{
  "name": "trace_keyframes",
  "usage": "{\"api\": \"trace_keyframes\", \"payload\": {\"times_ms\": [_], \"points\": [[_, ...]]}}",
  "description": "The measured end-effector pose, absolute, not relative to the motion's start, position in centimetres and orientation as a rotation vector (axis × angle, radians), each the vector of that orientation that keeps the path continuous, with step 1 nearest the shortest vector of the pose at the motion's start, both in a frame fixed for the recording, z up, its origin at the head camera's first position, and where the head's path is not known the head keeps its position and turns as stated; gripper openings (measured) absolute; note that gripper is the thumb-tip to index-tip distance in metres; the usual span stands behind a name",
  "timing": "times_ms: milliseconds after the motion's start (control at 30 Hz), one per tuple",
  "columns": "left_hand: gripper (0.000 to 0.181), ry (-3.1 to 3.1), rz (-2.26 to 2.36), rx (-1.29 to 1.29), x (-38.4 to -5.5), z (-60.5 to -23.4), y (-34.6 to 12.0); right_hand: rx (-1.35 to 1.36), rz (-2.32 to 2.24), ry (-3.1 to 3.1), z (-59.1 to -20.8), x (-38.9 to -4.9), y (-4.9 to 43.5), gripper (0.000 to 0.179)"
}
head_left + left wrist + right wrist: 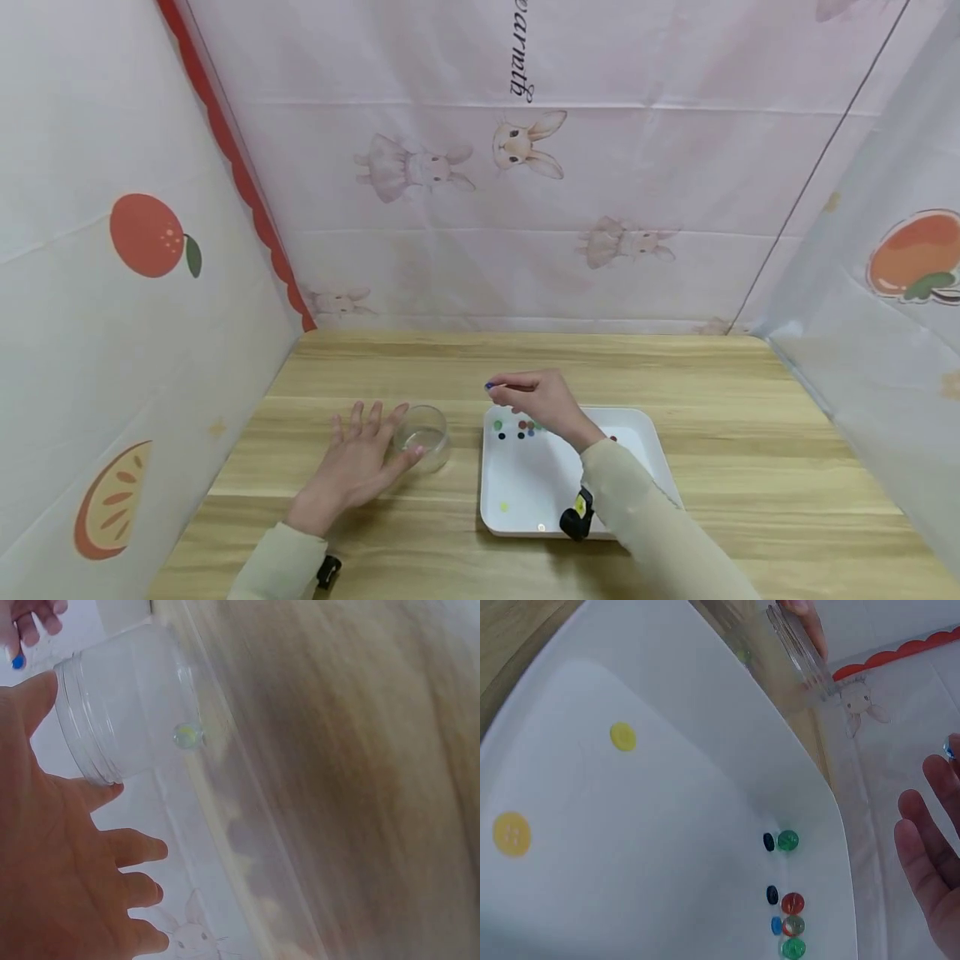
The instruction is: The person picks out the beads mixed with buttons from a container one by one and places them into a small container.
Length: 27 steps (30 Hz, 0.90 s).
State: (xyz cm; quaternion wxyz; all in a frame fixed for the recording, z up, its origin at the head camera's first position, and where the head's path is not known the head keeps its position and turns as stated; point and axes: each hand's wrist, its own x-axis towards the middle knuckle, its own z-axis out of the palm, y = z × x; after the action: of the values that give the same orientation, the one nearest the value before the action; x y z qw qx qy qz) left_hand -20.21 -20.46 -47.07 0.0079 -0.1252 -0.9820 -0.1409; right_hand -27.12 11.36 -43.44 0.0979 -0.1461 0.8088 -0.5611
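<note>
My left hand (352,467) holds the side of a clear jar (422,437) between thumb and index finger, the other fingers spread apart. In the left wrist view the jar is lidless, with one yellow-green marble (188,736) at its bottom. Above the far edge of a white tray (532,479), my right hand (543,400) pinches a small blue marble (489,386) between thumb and fingertip. Inside the tray lie green marbles (788,840), a red marble (793,903), black buttons (772,895), a blue button (777,925) and yellow buttons (622,736).
A wood-grain table (390,533) carries the jar and the tray, the jar to the left of the tray. Printed fabric walls (480,275) enclose its back and sides. My right forearm (660,525) crosses over the tray and hides part of it.
</note>
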Motion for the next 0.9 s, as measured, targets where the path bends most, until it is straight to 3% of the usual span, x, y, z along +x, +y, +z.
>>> {"api": "trace_keyframes", "payload": {"times_ms": [900], "points": [[0.081,-3.096,-0.436,-0.379,-20.3,-47.1,-20.7,-0.639,-1.676,2.243,-44.4,-26.6,5.4,0.024]]}}
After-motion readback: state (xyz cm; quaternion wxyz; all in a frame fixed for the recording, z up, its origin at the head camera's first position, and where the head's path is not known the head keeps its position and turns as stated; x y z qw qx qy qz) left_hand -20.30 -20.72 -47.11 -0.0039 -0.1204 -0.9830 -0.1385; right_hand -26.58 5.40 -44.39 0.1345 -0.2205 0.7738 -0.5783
